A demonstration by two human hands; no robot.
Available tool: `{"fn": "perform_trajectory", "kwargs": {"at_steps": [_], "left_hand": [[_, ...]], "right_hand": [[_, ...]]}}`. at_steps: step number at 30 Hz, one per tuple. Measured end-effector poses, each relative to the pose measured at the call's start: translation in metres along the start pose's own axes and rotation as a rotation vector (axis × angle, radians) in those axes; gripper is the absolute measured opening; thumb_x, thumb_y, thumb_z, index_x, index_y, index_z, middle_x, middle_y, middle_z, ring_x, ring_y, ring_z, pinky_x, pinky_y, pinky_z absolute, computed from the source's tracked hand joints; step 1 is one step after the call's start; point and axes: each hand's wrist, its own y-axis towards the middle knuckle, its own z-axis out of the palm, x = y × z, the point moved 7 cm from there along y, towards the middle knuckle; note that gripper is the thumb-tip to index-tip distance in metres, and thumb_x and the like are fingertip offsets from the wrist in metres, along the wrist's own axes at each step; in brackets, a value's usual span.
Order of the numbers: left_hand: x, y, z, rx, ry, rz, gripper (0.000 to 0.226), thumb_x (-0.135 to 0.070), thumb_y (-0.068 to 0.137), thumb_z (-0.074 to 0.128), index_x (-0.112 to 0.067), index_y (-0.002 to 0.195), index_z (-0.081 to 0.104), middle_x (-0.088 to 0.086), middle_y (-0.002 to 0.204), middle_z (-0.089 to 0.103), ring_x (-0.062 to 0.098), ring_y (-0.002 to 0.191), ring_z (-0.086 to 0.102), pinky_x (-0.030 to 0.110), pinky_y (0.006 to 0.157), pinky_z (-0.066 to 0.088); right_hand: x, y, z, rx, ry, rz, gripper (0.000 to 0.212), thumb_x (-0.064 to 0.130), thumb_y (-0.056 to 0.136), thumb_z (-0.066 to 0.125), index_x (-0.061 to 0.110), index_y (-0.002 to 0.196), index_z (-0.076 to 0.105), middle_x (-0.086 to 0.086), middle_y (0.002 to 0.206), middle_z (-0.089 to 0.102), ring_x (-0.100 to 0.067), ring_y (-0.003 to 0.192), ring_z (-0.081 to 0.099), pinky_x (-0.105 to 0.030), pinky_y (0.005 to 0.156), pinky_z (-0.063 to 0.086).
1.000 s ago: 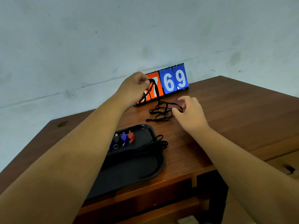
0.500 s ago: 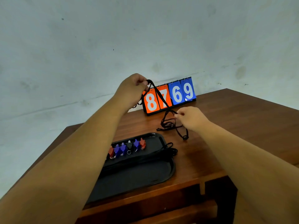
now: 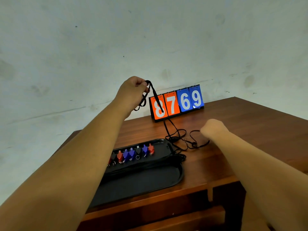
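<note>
Black and thin, the cord is hanging from the left hand, which is gripping its upper end with the fingers curled tight against the thumb. That hand is hovering above the back of the wooden table, just left of the flip scoreboard. From the grip one strand is running down and to the right, crossing in front of the orange 8 and dropping to the tabletop. There the rest is lying in a loose tangle of loops between the scoreboard and the black tray. A shorter loop is dangling below the left hand, beside the wrist.

The right hand is hovering low at the right edge of the tangle, its back turned to the camera and its fingers curled under. One loop is reaching right up to it, but the fingertips are hidden, so I cannot tell whether they are pinching the cord or only curling beside it.

The tray is sitting near the table's front edge, holding a row of small red, blue and black plastic pieces along its far side, each with a metal ring. More black cord is lying across its middle and spilling over the right rim. The scoreboard is standing at the back against the pale wall and showing 87 in orange and 69 in blue.
</note>
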Motion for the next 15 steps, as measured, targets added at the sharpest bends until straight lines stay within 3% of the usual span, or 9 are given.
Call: {"fn": "perform_trajectory", "kwargs": {"at_steps": [2,4,9,12,15], "left_hand": [[-0.004,-0.003,0.001,0.026,0.003,0.009,0.020,-0.026,0.110,0.055,-0.020,0.121,0.071,-0.010,0.104,0.078,0.011,0.072,0.058,0.028,0.070,0.049],[-0.009,-0.006,0.003,0.049,0.003,0.022,0.018,-0.026,0.109,0.056,-0.021,0.118,0.072,-0.011,0.103,0.079,0.012,0.070,0.058,0.027,0.068,0.050],[-0.020,-0.015,0.007,0.094,-0.006,0.043,0.015,-0.027,0.108,0.060,-0.024,0.114,0.074,-0.011,0.100,0.080,0.011,0.069,0.060,0.029,0.069,0.052],[-0.023,-0.019,0.009,0.130,-0.017,0.047,0.013,-0.028,0.107,0.063,-0.026,0.110,0.075,-0.011,0.096,0.081,0.009,0.064,0.059,0.028,0.067,0.051],[-0.022,-0.022,0.011,0.153,-0.012,0.052,0.013,-0.029,0.106,0.065,-0.025,0.108,0.077,-0.008,0.095,0.082,0.001,0.054,0.058,0.026,0.065,0.050]], "right_hand": [[0.018,-0.007,-0.004,-0.017,0.010,-0.131,0.046,0.034,0.098,0.058,0.015,0.139,0.064,-0.014,0.133,0.062,-0.035,0.119,0.060,-0.047,0.101,0.055],[0.046,-0.025,-0.013,0.016,0.166,-0.307,0.056,0.034,0.098,0.062,0.025,0.153,0.056,-0.011,0.150,0.055,-0.033,0.133,0.055,-0.046,0.109,0.050],[0.117,-0.081,-0.049,0.081,0.594,-0.605,0.063,0.029,0.101,0.070,0.032,0.160,0.047,0.007,0.138,0.059,-0.013,0.118,0.060,-0.019,0.081,0.044],[0.136,-0.094,-0.062,0.081,0.712,-0.663,0.061,0.027,0.100,0.073,0.035,0.156,0.048,0.012,0.133,0.066,-0.009,0.095,0.072,-0.021,0.070,0.052],[0.140,-0.094,-0.067,0.108,0.789,-0.642,0.045,0.016,0.101,0.071,0.028,0.143,0.059,0.004,0.116,0.077,-0.009,0.076,0.073,-0.024,0.063,0.060]]}}
